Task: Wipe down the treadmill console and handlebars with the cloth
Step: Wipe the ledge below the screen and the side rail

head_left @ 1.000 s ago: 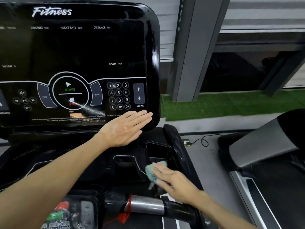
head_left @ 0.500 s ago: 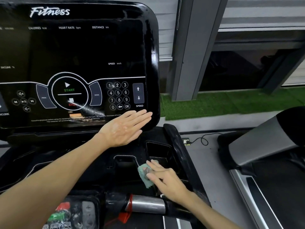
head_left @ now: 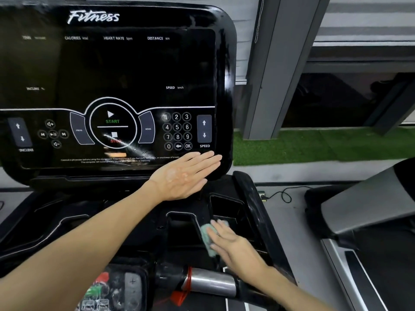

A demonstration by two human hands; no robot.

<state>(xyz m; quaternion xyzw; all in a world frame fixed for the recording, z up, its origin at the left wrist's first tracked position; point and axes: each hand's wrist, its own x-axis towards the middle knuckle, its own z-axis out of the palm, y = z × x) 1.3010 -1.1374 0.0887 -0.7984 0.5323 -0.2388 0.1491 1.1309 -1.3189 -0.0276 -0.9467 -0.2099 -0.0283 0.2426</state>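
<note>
a broad grey pillar [head_left: 276, 63] stands at the back and runs out of the top of the view. to its right, a wall of pale horizontal slats [head_left: 363, 19] sits above a dark glass pane [head_left: 332, 99] with dim reflections. a strip of green fake grass [head_left: 303, 147] runs along the foot of both. nearer lies a grey floor [head_left: 292, 221], where a thin black cable [head_left: 283, 195] loops. a second exercise machine [head_left: 370, 209], grey and black, stands at the right edge.

Treadmill console [head_left: 134, 68], top edge: "Fitness". Readout labels: CALORIES kcal, HEART RATE bpm, DISTANCE km, INCLINE %, SPEED km/h. Round dial [head_left: 113, 125]: START. Side key [head_left: 147, 128]: MODE. Keypad [head_left: 177, 131]: 0–9, OK. Arrow keys [head_left: 204, 129]: INCLINE, SPEED. Small print blurred.
</note>
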